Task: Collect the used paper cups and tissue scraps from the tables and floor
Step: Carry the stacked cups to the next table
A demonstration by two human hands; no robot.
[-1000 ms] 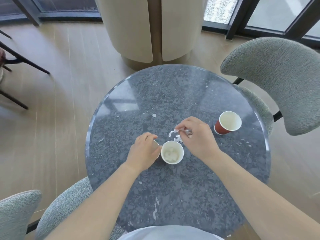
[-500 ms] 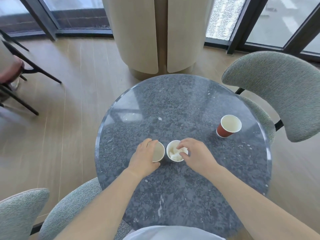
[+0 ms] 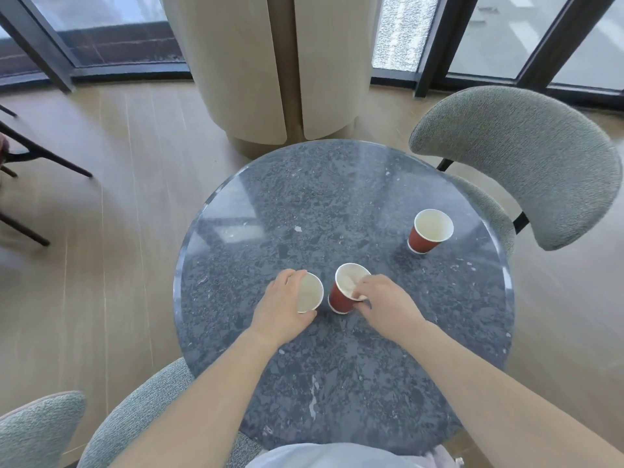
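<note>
Here, mid-frame, the left hand [image 3: 282,307] curls round a paper cup [image 3: 310,292], hiding its wall; the right hand [image 3: 381,304] pinches the rim of a tilted red cup [image 3: 339,300] holding tissue scraps [image 3: 347,282].

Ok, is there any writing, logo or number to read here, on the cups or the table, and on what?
None: no readable text in view.
Left cup: only its white inside shows.
Middle cup and far cup: plain red-brown walls, no print.
Table: stone pattern only.

Wood floor [image 3: 101,282], grey chair [image 3: 526,157], beige pillar [image 3: 236,62], windows [image 3: 483,35].
</note>
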